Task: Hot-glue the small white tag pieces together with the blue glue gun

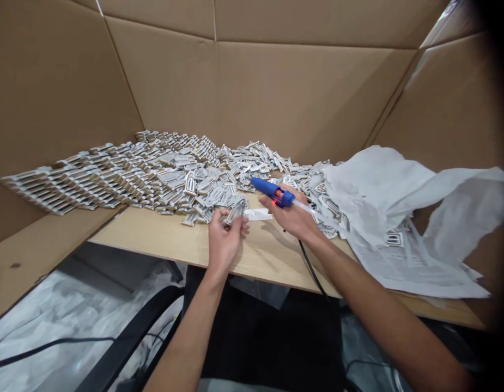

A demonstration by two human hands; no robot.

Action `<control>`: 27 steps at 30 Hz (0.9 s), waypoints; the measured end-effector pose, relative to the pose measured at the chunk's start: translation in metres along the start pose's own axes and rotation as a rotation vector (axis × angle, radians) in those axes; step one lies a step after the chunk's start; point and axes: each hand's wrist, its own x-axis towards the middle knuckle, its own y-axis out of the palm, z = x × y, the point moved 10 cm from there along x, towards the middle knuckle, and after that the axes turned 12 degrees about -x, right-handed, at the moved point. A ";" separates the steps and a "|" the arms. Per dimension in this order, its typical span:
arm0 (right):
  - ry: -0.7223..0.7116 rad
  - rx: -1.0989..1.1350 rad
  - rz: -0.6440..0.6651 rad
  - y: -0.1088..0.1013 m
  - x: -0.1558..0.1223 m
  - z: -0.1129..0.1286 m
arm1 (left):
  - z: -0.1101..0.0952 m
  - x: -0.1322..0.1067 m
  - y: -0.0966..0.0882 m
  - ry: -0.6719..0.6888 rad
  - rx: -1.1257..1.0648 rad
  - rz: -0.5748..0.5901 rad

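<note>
My right hand [292, 215] is closed round a blue glue gun [272, 190], nozzle pointing left, with a clear glue stick sticking out behind and a small red light lit on it. A black cord [311, 267] drops from it over the table's edge. My left hand [224, 239] pinches a small grey-white cut-out piece [234, 212] just left of the gun's nozzle. Both hands hover above the front of the wooden table [162, 242]. A small white slip [257, 215] lies on the table between them.
Rows of stacked grey-white pieces [113, 171] cover the table's left and back, with a loose heap [252, 160] in the middle. Crumpled white paper sheets [402, 212] lie at the right. Cardboard walls [276, 92] enclose the table. A black chair arm [129, 337] is below.
</note>
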 end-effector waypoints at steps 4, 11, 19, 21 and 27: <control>0.188 0.047 0.275 0.020 -0.002 -0.029 | -0.013 0.002 -0.008 0.112 0.137 -0.026; 0.153 0.078 0.597 0.040 -0.014 -0.024 | -0.003 0.002 -0.008 0.040 0.036 -0.019; 0.124 0.002 0.646 0.046 -0.018 -0.020 | -0.006 0.000 -0.005 0.036 0.053 -0.006; 0.124 -0.012 0.652 0.047 -0.018 -0.020 | -0.008 -0.001 -0.004 0.040 0.060 -0.002; 0.152 -0.115 0.668 0.048 -0.018 -0.024 | -0.009 0.000 -0.004 0.060 0.069 0.003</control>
